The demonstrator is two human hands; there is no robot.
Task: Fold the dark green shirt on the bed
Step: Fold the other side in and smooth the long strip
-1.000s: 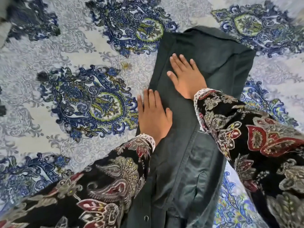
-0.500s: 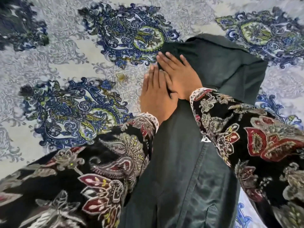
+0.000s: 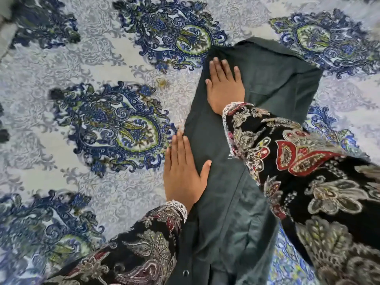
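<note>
Head view: the dark green shirt lies as a long narrow strip on the patterned bedspread. The left hand and right hand press flat, fingers straight, along its left edge. It looks soft, light and limp; best taken by its end corners.

The shirt is a plain dark green, with one dark button near its lower edge. The bedspread is pale grey-white with faint grey scrollwork and large paisley medallions in navy, blue and yellow-green. Both sleeves are black, printed with red, beige and grey paisley flowers, their cuffs trimmed in white lace.
</note>
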